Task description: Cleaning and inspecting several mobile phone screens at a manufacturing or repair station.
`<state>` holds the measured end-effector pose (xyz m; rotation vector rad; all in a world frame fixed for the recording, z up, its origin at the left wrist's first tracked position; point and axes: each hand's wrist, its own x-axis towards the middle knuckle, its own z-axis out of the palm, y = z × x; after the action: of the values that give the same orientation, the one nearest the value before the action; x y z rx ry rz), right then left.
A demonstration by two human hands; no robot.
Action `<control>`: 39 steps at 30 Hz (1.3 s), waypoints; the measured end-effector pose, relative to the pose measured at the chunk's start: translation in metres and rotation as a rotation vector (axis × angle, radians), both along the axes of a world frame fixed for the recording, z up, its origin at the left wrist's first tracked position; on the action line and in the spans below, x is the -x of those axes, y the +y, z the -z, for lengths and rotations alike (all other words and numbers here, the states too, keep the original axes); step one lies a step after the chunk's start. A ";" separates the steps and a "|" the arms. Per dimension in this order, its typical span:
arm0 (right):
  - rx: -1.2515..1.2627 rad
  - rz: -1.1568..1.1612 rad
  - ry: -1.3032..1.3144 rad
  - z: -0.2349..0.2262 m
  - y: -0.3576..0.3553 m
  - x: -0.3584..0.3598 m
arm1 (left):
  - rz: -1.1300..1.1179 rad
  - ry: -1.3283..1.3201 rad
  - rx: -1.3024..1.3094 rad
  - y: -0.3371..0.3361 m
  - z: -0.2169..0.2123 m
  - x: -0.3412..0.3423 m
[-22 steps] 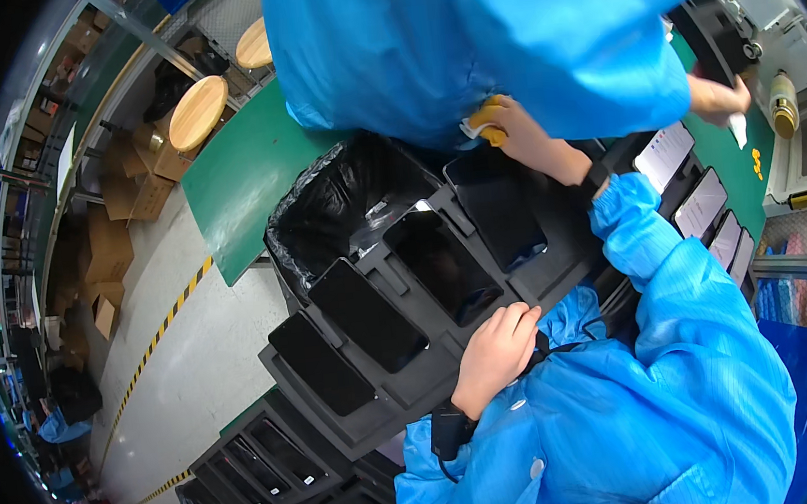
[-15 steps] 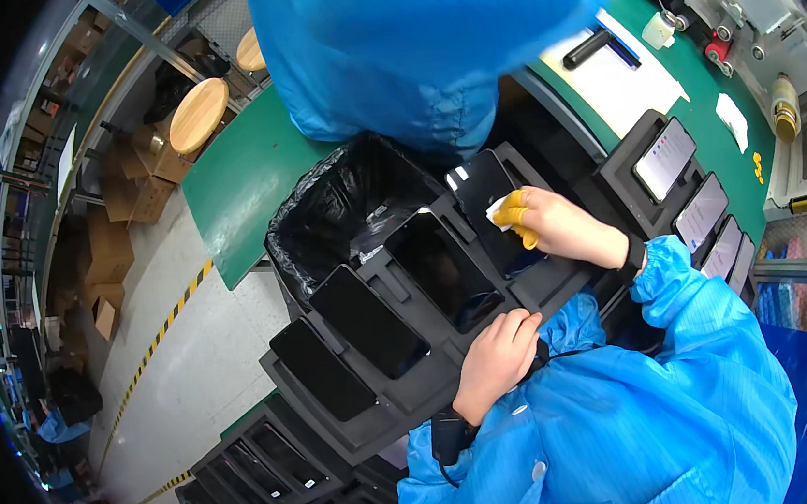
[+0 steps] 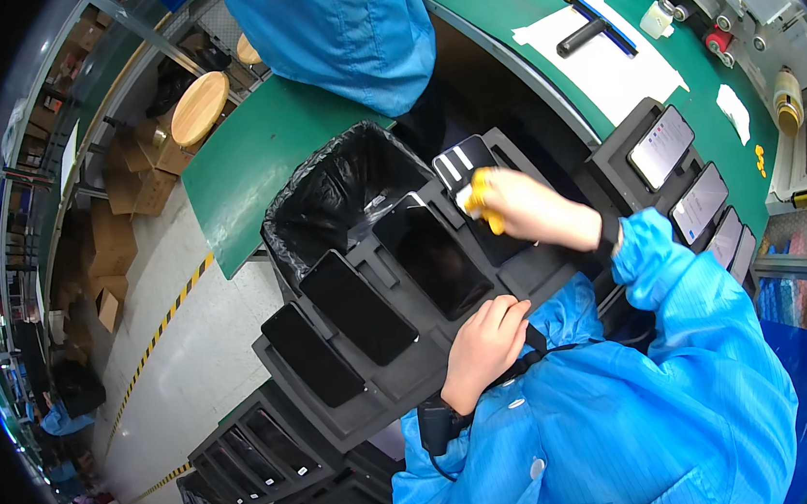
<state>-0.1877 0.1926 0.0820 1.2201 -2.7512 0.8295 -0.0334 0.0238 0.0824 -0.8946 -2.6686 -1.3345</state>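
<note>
Black glass with pale bars of reflection marks the phone I'm watching, lying in the rightmost slot of a dark foam tray. Over it is the person's right hand, its yellow-covered fingertips pinched around a small white wipe at the screen (from my seat I can't make out how much of it touches). That hand partly hides the phone's lower half.

The left hand rests at the tray's near edge, fingers together and loosely bent; I can't tell whether anything is beneath them. Just beside it is the lower end of a second phone, and two more dark phones lie farther left, foam ridges between the slots.

Along the far edge I have a bin with a black liner close up against the tray, so room is tight there. On the right, a dark gap separates this tray from another tray of lit phones, which the right sleeve passes closely. Beyond that gap runs a green bench bearing a white sheet.
</note>
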 end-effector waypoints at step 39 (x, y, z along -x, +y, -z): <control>-0.048 -0.113 0.027 -0.007 0.019 0.021 | -0.027 -0.021 -0.030 0.002 0.001 0.000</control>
<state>-0.2084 0.2119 0.0890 1.3954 -2.7176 0.7535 -0.0333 0.0260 0.0812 -0.8424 -2.6592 -1.3819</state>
